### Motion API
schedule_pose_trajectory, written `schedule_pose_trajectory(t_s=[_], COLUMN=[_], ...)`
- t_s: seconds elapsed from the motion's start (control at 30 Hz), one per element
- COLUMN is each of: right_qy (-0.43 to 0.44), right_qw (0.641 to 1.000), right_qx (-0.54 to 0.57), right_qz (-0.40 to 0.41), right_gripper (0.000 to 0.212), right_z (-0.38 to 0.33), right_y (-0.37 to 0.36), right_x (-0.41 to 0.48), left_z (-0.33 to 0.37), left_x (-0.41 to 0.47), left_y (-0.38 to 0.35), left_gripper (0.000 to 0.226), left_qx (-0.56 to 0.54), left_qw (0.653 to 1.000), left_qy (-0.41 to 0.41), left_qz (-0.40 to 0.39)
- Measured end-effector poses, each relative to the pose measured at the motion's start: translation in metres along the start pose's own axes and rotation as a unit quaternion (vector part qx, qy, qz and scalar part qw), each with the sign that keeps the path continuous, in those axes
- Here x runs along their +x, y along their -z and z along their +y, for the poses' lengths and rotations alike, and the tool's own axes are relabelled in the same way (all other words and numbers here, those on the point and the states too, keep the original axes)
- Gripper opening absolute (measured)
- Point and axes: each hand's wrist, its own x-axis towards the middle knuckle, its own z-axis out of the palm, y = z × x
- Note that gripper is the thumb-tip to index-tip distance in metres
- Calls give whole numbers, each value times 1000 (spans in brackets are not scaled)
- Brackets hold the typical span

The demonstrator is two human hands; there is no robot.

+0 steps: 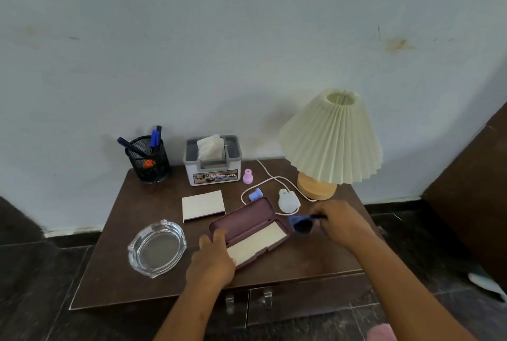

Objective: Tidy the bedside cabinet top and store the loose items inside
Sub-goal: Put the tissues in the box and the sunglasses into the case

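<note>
At lower centre of the frame, the left hand [211, 259] grips the near end of the open case [241, 218], probably to steady it on the cabinet [123, 244]. Just right, the right hand [340, 222] holds blue glasses [301, 225], seemingly to lay them inside.

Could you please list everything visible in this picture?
cabinet: one, dark brown, against the wall
pen holder: one, black mesh, back left, holding blue pens
tissue box: one, grey and white, back middle
lamp: one, cream pleated shade, back right
small pink piece: one, beside tissue box
small blue piece: one, behind the case
bulb-shaped piece: one, white, by lamp base
notepad: one, white, middle
ashtray: one, clear glass, front left
case: one, maroon, open, front middle
glasses: one pair, blue, in right hand
left hand: grips the case
right hand: holds the glasses
</note>
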Motion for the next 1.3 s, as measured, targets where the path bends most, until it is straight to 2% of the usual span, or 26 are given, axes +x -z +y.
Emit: schedule_pose_trajectory(t_s=[0.1,0.2,0.4,0.5,0.6,0.83,1.03,1.17,1.3], right_qy=[62,133,158,163,174,196,185,164,76], right_qw=[995,988,983,980,976,970,969,980,989], right_qx=[60,79,-56,-88,-108,-133,-145,-81,121], right_qz=[57,15,-75,-78,-71,-48,-81,-78,-35], right_gripper=[20,21,31,32,32,35,37,37,33], right_z=[-29,-68,-100,-101,-103,-109,-107,-100,-73], right_y=[13,6,-30,-34,-36,-43,-51,-49,-35], right_x=[-8,-12,-10,-10,-11,-12,-8,-8,0], left_z=[-4,-6,-16,-18,-16,-14,-15,-15,-13], left_x=[7,13,23,25,22,25,27,27,27], left_y=[2,3,7,12,16,10,8,8,10], left_gripper=[63,63,60,64,58,60,56,53,51], left_qx=[-11,-31,-140,-203,-258,-229,-200,-198,-234], left_qw=[1000,999,990,979,965,973,979,980,971], left_qy=[-26,-42,-31,-8,8,-17,-15,-11,8], left_qz=[13,16,-2,-28,-42,-22,-29,-29,-44])
